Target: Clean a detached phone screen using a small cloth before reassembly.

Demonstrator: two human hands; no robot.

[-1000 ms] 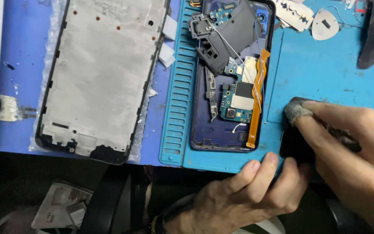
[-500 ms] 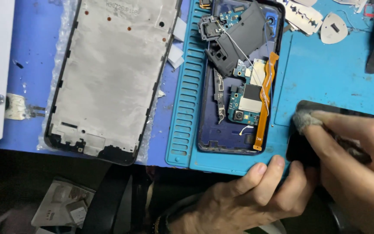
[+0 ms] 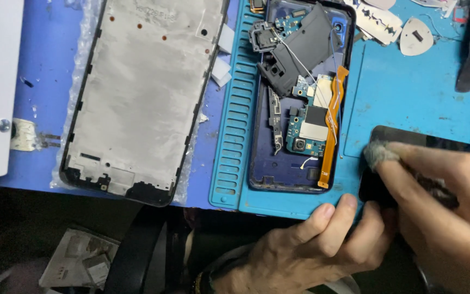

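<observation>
gripping the flat black glass phone screen [image 3: 403, 139] at its near corner, the left hand [image 3: 311, 245] steadies it while the right hand [image 3: 441, 207] presses a grey wad [image 3: 379, 153] onto it, beside the opened blue phone body [image 3: 300, 103].

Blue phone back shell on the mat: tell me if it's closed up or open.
Open. The blue phone back shell lies uncovered, with circuit board and orange flex cable exposed.

A phone repair workbench: teal repair mat [image 3: 409, 92], opened phone [image 3: 300, 109], bare metal frame [image 3: 142, 98].
</observation>
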